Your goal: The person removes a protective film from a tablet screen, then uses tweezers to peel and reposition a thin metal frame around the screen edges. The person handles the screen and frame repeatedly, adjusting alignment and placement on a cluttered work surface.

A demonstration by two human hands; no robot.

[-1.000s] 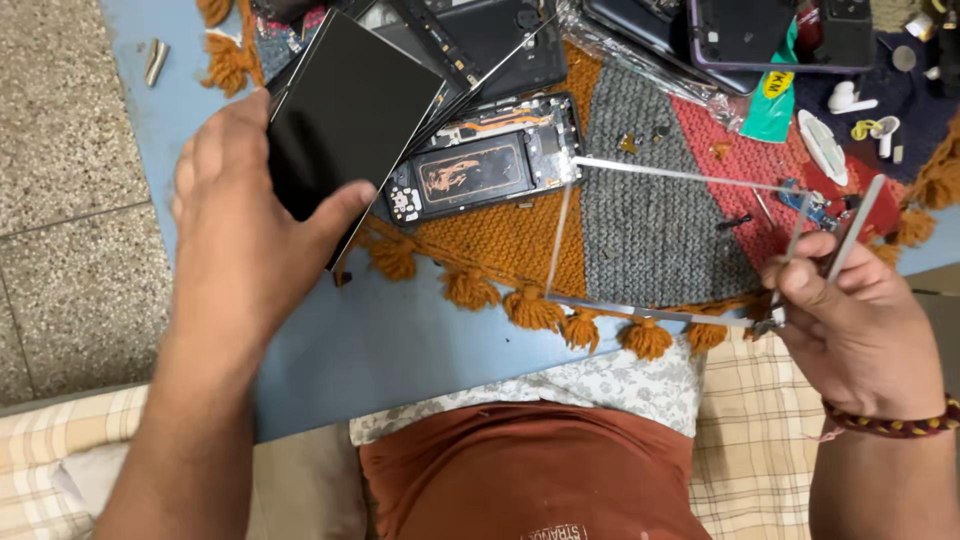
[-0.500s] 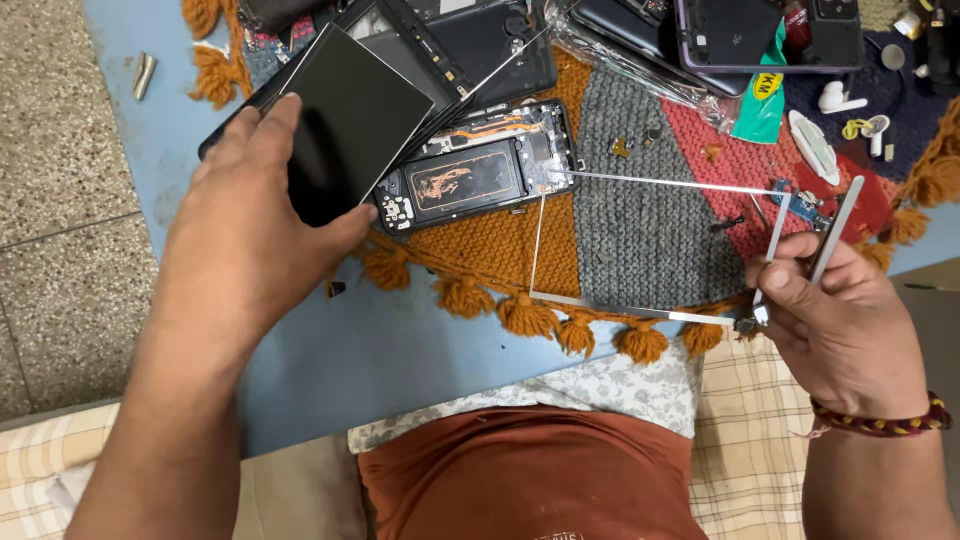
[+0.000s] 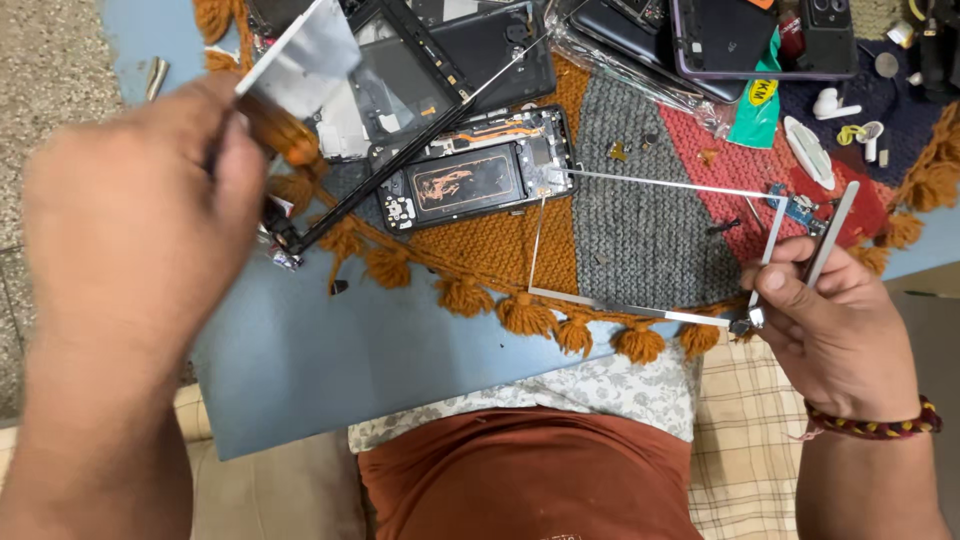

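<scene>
My left hand (image 3: 130,230) is raised close to the camera and blurred. It grips a flat phone screen panel (image 3: 305,60) by one end, silvery side up. Under it, an opened black phone body (image 3: 470,180) with exposed parts lies on a knitted orange, grey and red mat (image 3: 640,230). My right hand (image 3: 830,340) rests at the mat's tasselled edge. It pinches metal tweezers (image 3: 830,235) together with one corner of a thin silvery rectangular frame (image 3: 640,310). The frame reaches back to the phone body.
Several more phones and a black phone shell (image 3: 480,50) crowd the mat's far side, with a dark phone (image 3: 720,40), a green packet (image 3: 755,100) and white earbuds (image 3: 830,105). The mat lies on a blue board (image 3: 330,360). Tiled floor (image 3: 40,60) is at the left.
My left hand has risen toward the camera and turned the panel from its dark face to its silvery side. My right hand has stayed almost still with the tweezers and frame.
</scene>
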